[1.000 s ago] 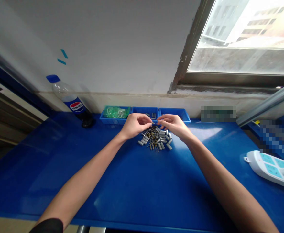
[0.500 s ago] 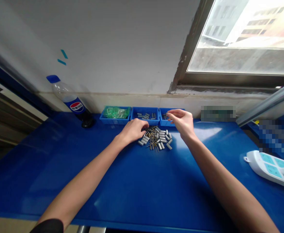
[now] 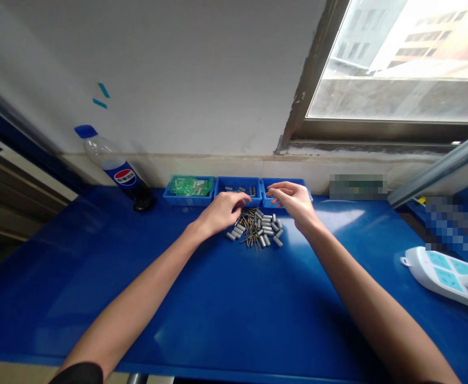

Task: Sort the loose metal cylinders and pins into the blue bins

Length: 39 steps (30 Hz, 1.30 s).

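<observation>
A loose pile of thin metal pins (image 3: 251, 228), dark and brass-coloured, lies on the blue table among short silver metal blocks (image 3: 266, 230). My left hand (image 3: 222, 212) hovers at the pile's upper left, just in front of the middle blue bin (image 3: 237, 201). Its thumb and curved forefinger stand apart, with nothing visible between them. At the near side of the right blue bin (image 3: 288, 183) is my right hand (image 3: 296, 204), fingers bent and slightly apart, seemingly holding nothing. That hand hides much of this bin's contents. Several silver blocks lie inside the middle bin.
The left blue bin (image 3: 189, 201) holds a green plastic bag (image 3: 192, 185). A cola bottle (image 3: 124, 176) stands at the back left against the wall. On the right lies a white power strip (image 3: 445, 277). A window (image 3: 397, 96) is at the upper right.
My right hand has shifted slightly left along the right bin, its fingertips loosening from a pinch. My left hand has risen a little off the pile toward the middle bin, thumb and forefinger wider apart.
</observation>
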### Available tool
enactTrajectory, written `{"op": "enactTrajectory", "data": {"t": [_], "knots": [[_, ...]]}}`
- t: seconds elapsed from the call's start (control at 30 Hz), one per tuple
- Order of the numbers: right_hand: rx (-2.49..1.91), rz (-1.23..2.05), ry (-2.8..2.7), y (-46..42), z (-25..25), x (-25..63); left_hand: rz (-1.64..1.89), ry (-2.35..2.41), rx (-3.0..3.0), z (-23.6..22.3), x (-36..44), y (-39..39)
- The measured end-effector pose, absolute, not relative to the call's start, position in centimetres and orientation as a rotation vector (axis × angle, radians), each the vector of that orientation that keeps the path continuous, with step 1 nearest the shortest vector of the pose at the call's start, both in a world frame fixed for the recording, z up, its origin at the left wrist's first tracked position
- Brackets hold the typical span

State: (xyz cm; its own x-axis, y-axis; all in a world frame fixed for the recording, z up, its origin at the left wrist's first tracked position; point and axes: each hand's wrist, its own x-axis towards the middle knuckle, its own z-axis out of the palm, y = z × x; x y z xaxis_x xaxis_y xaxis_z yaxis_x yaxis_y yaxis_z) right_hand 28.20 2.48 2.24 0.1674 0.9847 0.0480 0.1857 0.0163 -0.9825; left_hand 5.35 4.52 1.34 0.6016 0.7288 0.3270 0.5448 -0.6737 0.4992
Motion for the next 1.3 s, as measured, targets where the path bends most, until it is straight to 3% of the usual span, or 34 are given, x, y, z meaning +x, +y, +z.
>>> {"op": "enactTrajectory", "data": {"t": [0.27,0.53,0.67,0.9,1.3], "knots": [[-1.258,1.288,-1.373,1.8,2.2,27.4,0.903,0.958,2.356,1.9,5.7,4.1],[-1.180,1.378,-1.360,1.7,1.7,27.1,0.961,0.926,2.339,2.2,5.8,3.7],[-1.222,1.226,-1.242,2.0,1.6,27.1,0.894,0.974,2.363,1.7,6.0,3.9],[-1.386,0.762,-1.115,2.5,2.0,28.2,0.417,1.036,2.605,0.0,5.8,4.5],[-1.389,0.897,-1.149,2.4,1.7,27.8,0.352,1.202,2.735,-0.3,5.7,4.5]]}}
